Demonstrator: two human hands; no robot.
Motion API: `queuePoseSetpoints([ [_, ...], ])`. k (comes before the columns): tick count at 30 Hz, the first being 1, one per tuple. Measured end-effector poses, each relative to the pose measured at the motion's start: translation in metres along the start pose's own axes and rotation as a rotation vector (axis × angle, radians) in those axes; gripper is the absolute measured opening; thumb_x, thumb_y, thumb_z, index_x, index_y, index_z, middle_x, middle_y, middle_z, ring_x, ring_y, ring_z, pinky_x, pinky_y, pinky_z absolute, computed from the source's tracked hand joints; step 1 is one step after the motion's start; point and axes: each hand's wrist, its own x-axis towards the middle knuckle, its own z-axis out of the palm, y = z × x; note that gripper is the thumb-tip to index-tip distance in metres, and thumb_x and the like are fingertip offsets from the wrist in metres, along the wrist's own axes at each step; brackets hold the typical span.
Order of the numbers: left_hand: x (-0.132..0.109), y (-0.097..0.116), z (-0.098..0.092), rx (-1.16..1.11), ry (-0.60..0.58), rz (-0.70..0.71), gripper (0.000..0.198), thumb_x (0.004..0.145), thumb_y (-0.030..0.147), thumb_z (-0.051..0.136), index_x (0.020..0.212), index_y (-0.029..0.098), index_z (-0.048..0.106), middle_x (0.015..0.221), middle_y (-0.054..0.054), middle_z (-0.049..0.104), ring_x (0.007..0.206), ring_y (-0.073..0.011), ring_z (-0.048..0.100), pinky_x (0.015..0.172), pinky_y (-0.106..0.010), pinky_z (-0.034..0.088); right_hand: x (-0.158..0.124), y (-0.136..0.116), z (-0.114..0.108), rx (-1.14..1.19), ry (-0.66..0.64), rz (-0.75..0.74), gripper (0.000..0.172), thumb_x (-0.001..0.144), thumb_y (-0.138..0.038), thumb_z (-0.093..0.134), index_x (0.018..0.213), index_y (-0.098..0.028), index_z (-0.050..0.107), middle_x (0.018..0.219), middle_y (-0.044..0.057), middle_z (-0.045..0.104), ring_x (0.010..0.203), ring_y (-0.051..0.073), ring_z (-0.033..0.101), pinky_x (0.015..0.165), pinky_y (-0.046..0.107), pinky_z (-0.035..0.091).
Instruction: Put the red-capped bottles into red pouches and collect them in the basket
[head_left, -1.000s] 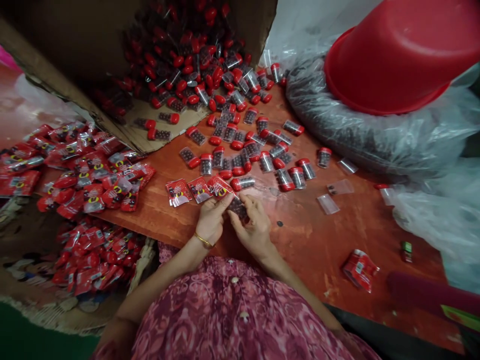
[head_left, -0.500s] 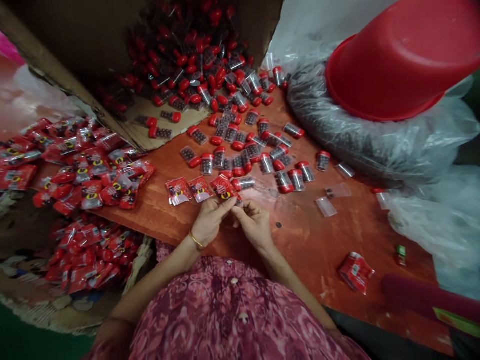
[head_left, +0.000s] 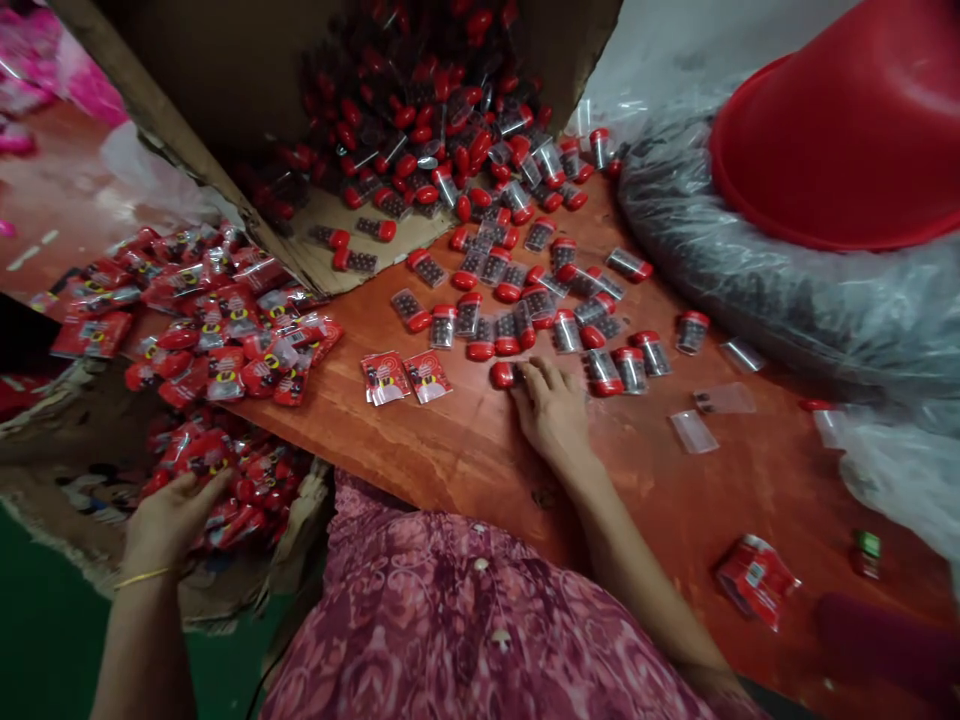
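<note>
At the left, my left hand (head_left: 176,510) is over the lower cardboard box (head_left: 75,540) of red packets (head_left: 259,480). Its fingers are apart, and I see nothing held in it. My right hand (head_left: 553,410) has its fingers closed around a small clear tube with a red cap (head_left: 504,375), which lies on the table. The tube's clear end is mostly hidden by the fingers. Beyond this hand lie several similar red-capped tubes (head_left: 600,370) with dark beads inside. Flat red printed sachets (head_left: 428,377) lie to its left.
A tipped cardboard box (head_left: 150,110) spills more tubes across the orange-brown table (head_left: 465,450). Filled red packets (head_left: 225,320) are heaped at the left. At the right stand a red bucket (head_left: 832,150) on a clear bag of dark beads (head_left: 690,240), and a crumpled red packet (head_left: 759,580).
My hands have parted. The left moved down-left from the sachets to the box of packets and opened; the right moved onto a tube. One sachet is gone from the row on the table.
</note>
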Motion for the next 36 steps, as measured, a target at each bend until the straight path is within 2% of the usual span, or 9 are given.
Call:
queuePoseSetpoints([
  [2,-0.001,-0.007,-0.005,0.195,0.175,0.014,0.027,0.050,0.043,0.076,0.060,0.026,0.059,0.085,0.005,0.073,0.111,-0.0348,0.055,0.092,-0.062,0.036,-0.007,0.005,0.002,-0.051,-0.019,-0.012,0.027,0.087,-0.026,0.045,0.107,-0.014,0.059,0.110,0.014,0.062,0.096,0.026,0.052,0.083,0.041,0.040],
  [4,-0.012,0.004,0.012,0.308,0.277,0.082,0.022,0.064,0.045,0.066,0.078,0.029,0.065,0.097,0.003,0.072,0.105,-0.0311,0.059,0.091,-0.057,0.041,-0.014,0.003,0.002,-0.087,-0.023,-0.009,0.027,0.084,-0.020,0.047,0.108,-0.016,0.059,0.110,0.012,0.061,0.095,0.026,0.051,0.081,0.041,0.039],
  [6,-0.025,0.029,0.046,0.168,0.192,0.253,0.025,0.077,0.043,0.055,0.090,0.027,0.067,0.097,0.001,0.072,0.092,-0.0244,0.065,0.087,-0.046,0.048,-0.020,-0.001,0.002,-0.089,-0.012,0.003,0.031,0.081,-0.015,0.047,0.109,-0.017,0.058,0.112,0.012,0.059,0.098,0.026,0.051,0.083,0.042,0.039],
  [9,-0.036,0.077,0.107,0.190,-0.055,0.687,0.029,0.082,0.037,0.051,0.099,0.021,0.068,0.118,-0.007,0.064,0.117,-0.0267,0.052,0.103,-0.047,0.035,-0.023,-0.003,0.004,-0.062,0.031,0.018,0.031,0.081,-0.016,0.047,0.110,-0.015,0.058,0.117,0.015,0.056,0.104,0.027,0.049,0.086,0.043,0.040],
  [14,-0.023,0.114,0.168,0.451,-0.284,0.817,0.028,0.083,0.033,0.053,0.104,0.024,0.067,0.131,-0.010,0.053,0.130,-0.0329,0.036,0.105,-0.058,0.024,-0.029,-0.001,0.004,-0.006,0.116,0.019,0.029,0.082,-0.028,0.053,0.107,-0.015,0.058,0.116,0.016,0.056,0.104,0.028,0.050,0.085,0.044,0.042],
  [22,-0.021,0.108,0.178,0.387,-0.219,0.849,0.025,0.085,0.030,0.047,0.093,0.028,0.071,0.117,-0.006,0.064,0.128,-0.0312,0.040,0.106,-0.062,0.018,-0.020,-0.025,-0.006,0.138,0.241,-0.050,0.017,0.082,-0.021,0.054,0.097,-0.018,0.061,0.106,0.011,0.063,0.100,0.024,0.053,0.087,0.041,0.042],
  [27,-0.024,0.111,0.176,0.232,-0.151,0.858,0.022,0.083,0.027,0.050,0.084,0.025,0.072,0.117,-0.008,0.064,0.126,-0.0307,0.042,0.107,-0.061,0.015,-0.012,-0.046,-0.013,0.302,0.173,-0.029,0.014,0.084,-0.021,0.051,0.089,-0.020,0.063,0.100,0.009,0.065,0.098,0.023,0.055,0.088,0.042,0.042],
  [33,-0.044,0.136,0.157,0.107,-0.100,0.901,0.022,0.084,0.030,0.050,0.087,0.024,0.071,0.122,-0.008,0.061,0.129,-0.0293,0.038,0.108,-0.059,0.010,-0.002,-0.065,-0.002,0.885,0.038,0.233,0.030,0.083,-0.039,0.051,0.105,-0.020,0.058,0.100,0.009,0.066,0.089,0.020,0.060,0.079,0.036,0.048],
  [36,-0.055,0.144,0.150,0.039,-0.122,0.904,0.021,0.083,0.030,0.052,0.091,0.024,0.070,0.124,-0.008,0.060,0.129,-0.0279,0.038,0.110,-0.055,0.009,0.008,-0.073,0.000,1.167,0.008,0.342,0.024,0.081,-0.040,0.052,0.089,-0.019,0.061,0.080,0.003,0.065,0.071,0.015,0.058,0.067,0.028,0.048],
])
